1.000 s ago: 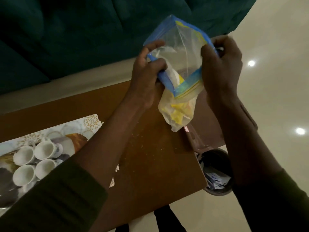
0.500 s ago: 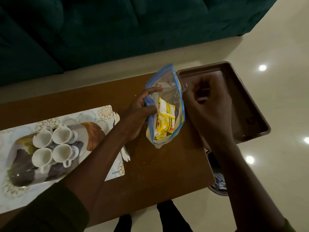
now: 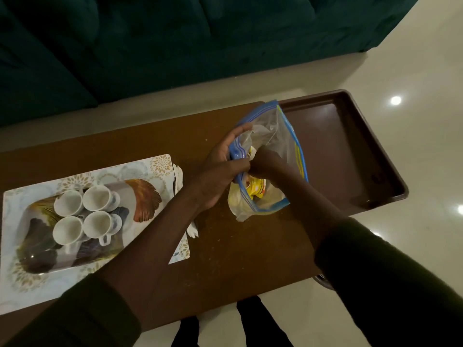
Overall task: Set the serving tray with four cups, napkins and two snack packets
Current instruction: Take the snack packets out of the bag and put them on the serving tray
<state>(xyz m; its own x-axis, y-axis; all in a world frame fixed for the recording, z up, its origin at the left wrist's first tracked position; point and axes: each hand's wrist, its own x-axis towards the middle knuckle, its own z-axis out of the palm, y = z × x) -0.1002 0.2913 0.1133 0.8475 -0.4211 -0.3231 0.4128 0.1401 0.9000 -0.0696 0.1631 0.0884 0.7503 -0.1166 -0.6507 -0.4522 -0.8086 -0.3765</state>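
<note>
A clear zip bag point(image 3: 278, 131) with a blue seal lies on the brown table point(image 3: 238, 246), and a yellow snack packet point(image 3: 255, 190) shows inside it. My left hand point(image 3: 220, 171) grips the bag's blue rim and holds the mouth apart. My right hand point(image 3: 265, 162) is pushed into the mouth with its fingers curled and partly hidden, so what they hold is unclear. Several white cups point(image 3: 97, 197) stand grouped on a shell-patterned serving tray point(image 3: 25, 279) at the left. White napkins point(image 3: 178, 176) lie by that tray's right edge.
A dark brown tray point(image 3: 350, 156) with raised rims overhangs the table's right end, nothing in it. A dark green sofa point(image 3: 175, 46) runs along the far side. Crumbs dot the tabletop. Part of a round bin point(image 3: 323, 280) shows below the table's near right corner.
The bag came down from in front of me onto the table. My right hand left the rim and went into the bag's mouth, while my left hand kept its hold.
</note>
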